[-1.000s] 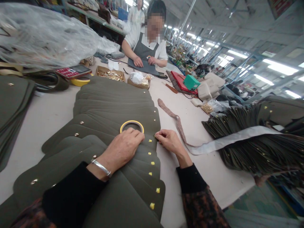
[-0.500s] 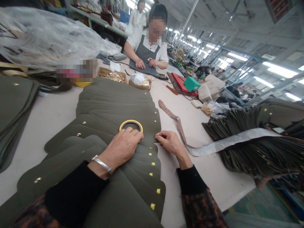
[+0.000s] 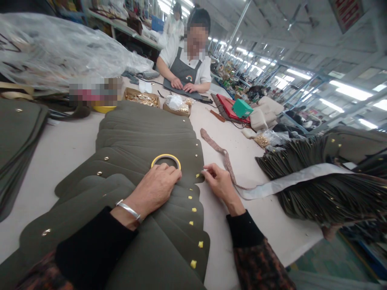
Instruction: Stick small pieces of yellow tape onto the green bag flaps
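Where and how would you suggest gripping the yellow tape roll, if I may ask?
Probably best pinched across the far rim of the yellow tape roll, coming from the far side: its open centre shows there, while the left hand covers the near part.

Smooth, matt, leather-like olive panels bear shiny gold-toned metal studs. The bracelet is polished, silvery metal. At ten o'clock lies glossy, crinkled clear plastic sheeting; at two o'clock, a smooth green box. The pale worktop looks matt.
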The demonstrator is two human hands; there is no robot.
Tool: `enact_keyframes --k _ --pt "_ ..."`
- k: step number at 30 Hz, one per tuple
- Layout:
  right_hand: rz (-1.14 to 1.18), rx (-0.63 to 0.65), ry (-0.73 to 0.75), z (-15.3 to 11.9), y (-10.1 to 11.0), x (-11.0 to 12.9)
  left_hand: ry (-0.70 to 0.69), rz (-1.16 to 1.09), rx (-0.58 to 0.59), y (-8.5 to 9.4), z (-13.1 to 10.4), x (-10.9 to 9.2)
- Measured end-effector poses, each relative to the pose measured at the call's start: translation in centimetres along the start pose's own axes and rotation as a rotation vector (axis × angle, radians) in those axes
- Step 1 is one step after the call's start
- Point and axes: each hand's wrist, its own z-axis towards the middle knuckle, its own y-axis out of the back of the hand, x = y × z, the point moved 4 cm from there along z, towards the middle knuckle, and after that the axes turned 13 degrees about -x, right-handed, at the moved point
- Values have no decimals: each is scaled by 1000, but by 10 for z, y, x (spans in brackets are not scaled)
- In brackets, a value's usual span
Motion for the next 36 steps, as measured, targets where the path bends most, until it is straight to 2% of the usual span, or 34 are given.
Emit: enact_keyframes --k 2,4,6,8,10,13,18,21,23,24,27,29,33,36 --pt "-53 12 185 -4 4 5 -13 3 3 0 1 0" --pt "-125 94 346 -8 3 12 -23 13 8 0 1 0" --pt "-211 174 433 -7 -2 17 -30 11 7 0 1 0" --pt "-287 225 442 -2 -8 19 -34 -4 -3 1 1 0" --pt "-332 254 374 5 -14 19 -39 -26 -18 3 1 0" --pt "-329 288 183 14 -20 16 -45 -63 -55 7 2 0" --pt "-194 262 -84 12 -15 12 -62 -126 -96 14 3 -3" --pt "-74 415 -164 2 -11 11 -76 -210 -91 13 1 -5" --pt "-3 495 -160 -5 -8 13 -67 -262 -114 11 -1 -5" --pt "31 466 -143 -6 -6 16 -59 -282 -136 10 -1 -5" --pt "163 180 -70 -6 2 30 -26 -307 -193 9 -4 -2" --pt "258 48 18 -7 3 44 -13 -315 -197 9 -4 -2" --pt "288 17 268 -10 -3 67 -27 -329 -198 11 -4 -3" --pt "229 6 369 -11 -7 73 -16 -302 -198 11 -4 -3"
